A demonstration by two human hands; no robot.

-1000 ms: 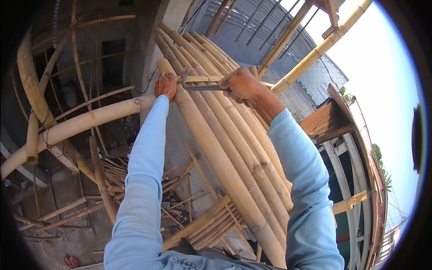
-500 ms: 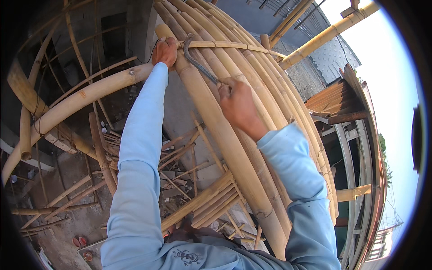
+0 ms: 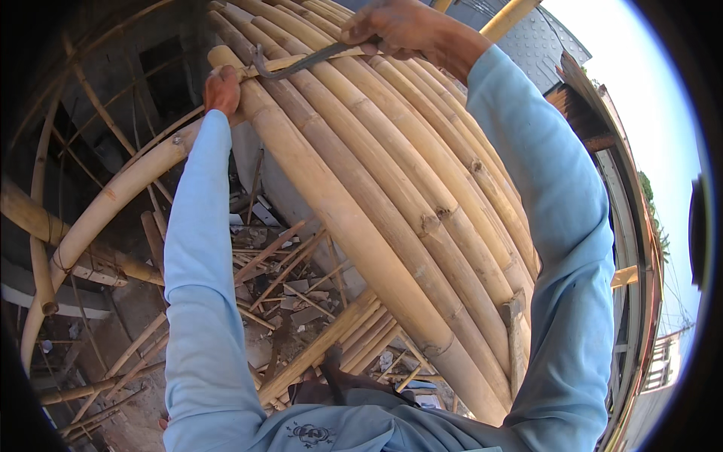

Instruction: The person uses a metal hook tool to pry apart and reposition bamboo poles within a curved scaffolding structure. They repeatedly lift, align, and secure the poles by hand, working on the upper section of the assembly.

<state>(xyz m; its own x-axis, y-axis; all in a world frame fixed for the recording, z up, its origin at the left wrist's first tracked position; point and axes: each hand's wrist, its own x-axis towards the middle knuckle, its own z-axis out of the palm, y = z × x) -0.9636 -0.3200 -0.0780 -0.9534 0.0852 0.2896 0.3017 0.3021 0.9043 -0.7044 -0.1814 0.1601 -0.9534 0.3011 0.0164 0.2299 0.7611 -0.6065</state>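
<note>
**Deck of round tan bamboo poles (image 3: pixel 376 188), bare right hand (image 3: pixel 407 32) on a slim dark metal hooked bar (image 3: pixel 322 56), bare left hand (image 3: pixel 223 92) at deck edge**

Deck is biggest: poles side by side, running from upper middle down to lower right of frame. Grey ground (image 3: pixel 139 426), lower left, well below deck, strewn with sticks and rubble. Light-blue long right sleeve (image 3: pixel 561 211) bends down the right side; matching left sleeve (image 3: pixel 199 286) runs up left of centre. Thick curved tan bamboo pole (image 3: pixel 113 194) at left, arcing up to behind the left wrist. Straight tan bamboo pole (image 3: pixel 324 340), lower middle, slanted, thinner poles beside it.

Right hand, top of frame right of centre, above deck: grip closed around one end of the bar. Left hand, upper left of centre, by the upper end of the outermost pole; fingers partly hidden, can't tell if its grip pinches anything.

Flat grey-brown wood piece (image 3: pixel 515 331), lower right, just beside right sleeve. Narrow pale split-bamboo strip (image 3: pixel 292 62) crosses the poles from left hand toward right hand. Bar lies along the strip, upper middle, hooked end near left hand; exact contact with strip unclear.
</note>
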